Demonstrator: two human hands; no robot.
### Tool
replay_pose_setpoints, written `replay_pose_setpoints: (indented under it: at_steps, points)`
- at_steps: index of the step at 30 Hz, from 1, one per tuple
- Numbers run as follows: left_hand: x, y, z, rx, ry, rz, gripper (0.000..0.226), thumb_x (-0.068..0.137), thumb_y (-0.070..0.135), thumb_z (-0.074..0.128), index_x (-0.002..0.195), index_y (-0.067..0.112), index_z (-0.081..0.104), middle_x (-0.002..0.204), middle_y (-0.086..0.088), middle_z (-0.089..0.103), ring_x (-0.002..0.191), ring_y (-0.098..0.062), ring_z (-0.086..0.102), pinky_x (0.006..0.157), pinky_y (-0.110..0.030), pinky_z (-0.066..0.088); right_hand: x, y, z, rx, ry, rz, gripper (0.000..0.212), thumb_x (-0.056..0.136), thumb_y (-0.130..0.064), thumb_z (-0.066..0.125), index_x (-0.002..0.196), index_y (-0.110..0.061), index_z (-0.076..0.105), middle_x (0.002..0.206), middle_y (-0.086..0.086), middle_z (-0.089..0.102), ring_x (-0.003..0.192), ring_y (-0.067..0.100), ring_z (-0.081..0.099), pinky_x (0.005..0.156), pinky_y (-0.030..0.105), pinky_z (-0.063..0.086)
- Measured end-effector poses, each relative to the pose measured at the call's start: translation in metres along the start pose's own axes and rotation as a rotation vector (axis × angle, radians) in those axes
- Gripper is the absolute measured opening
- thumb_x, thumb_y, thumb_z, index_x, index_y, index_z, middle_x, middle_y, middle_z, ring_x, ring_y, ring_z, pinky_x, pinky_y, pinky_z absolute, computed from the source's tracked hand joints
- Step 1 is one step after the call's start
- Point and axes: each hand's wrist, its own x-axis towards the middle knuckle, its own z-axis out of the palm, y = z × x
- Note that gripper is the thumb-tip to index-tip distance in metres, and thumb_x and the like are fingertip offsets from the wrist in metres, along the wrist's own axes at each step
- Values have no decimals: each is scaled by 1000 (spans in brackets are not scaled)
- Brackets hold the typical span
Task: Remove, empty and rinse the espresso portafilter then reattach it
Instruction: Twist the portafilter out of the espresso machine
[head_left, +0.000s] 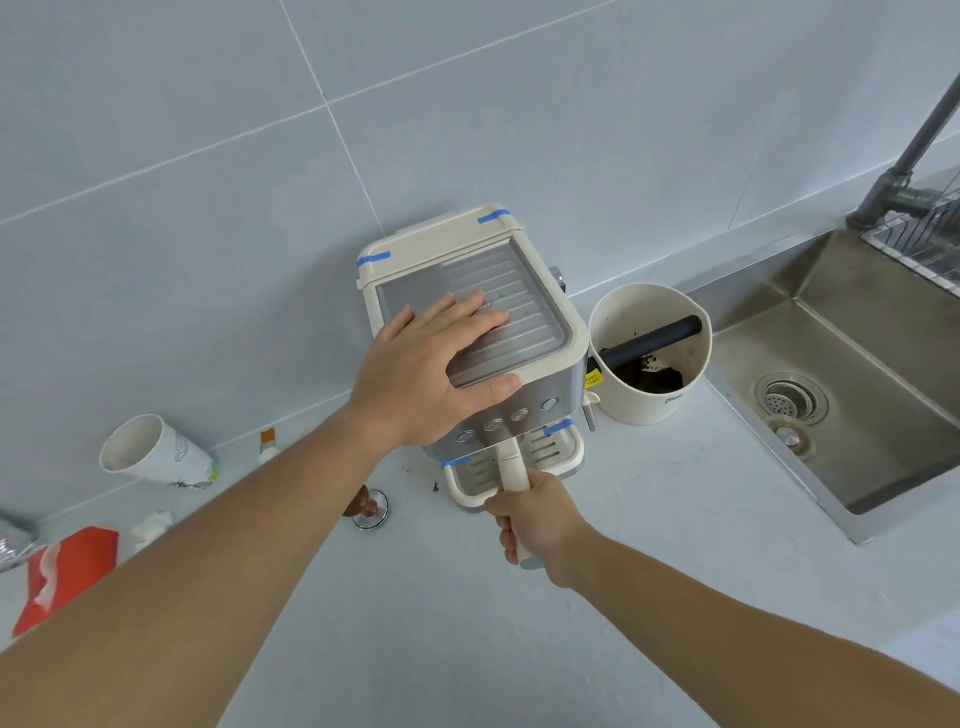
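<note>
A cream and steel espresso machine (524, 332) stands on the counter against the tiled wall. My left hand (431, 369) lies flat on its ribbed top tray, fingers spread, thumb over the front edge. My right hand (537, 522) is closed around the cream portafilter handle (511, 470), which sticks out toward me from under the machine's front, above the drip tray (558, 454). The portafilter's basket end is hidden under the machine. To the machine's right stands a cream knock box (649, 400) with a black bar and dark coffee grounds inside.
A steel sink (841, 364) with a drain and a grey faucet (909, 150) lies at the right. At the left lie a tipped paper cup (156, 452), a red tissue pack (67, 571) and crumpled tissue. A tamper (371, 506) stands beside my left forearm.
</note>
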Motion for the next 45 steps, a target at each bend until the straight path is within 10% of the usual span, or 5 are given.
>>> replay_pose_setpoints:
  at_steps: [9, 29, 45]
  points:
    - [0, -1, -2, -29, -34, -25, 74, 77, 78, 37, 145, 49, 32, 161, 19, 20, 149, -4, 12, 121, -39, 6, 15, 6, 88, 376, 153, -4, 11, 79, 1, 51, 81, -10, 49, 65, 9, 44, 39, 17, 41, 44, 25, 42]
    - [1, -2, -3, -30, -35, -5, 62, 87, 66, 36, 146, 46, 34, 161, 16, 22, 149, -6, 13, 120, -38, 4, 39, 7, 122, 538, 234, -99, 8, 86, -19, 63, 84, -18, 56, 67, 4, 53, 58, 21, 52, 64, 36, 53]
    - [3, -5, -1, -30, -13, 15, 63, 87, 66, 38, 146, 45, 34, 161, 15, 24, 149, -6, 14, 121, -40, 5, 52, 15, 114, 522, 239, -115, 13, 84, -3, 56, 93, -10, 51, 70, 5, 51, 37, 9, 47, 56, 30, 49]
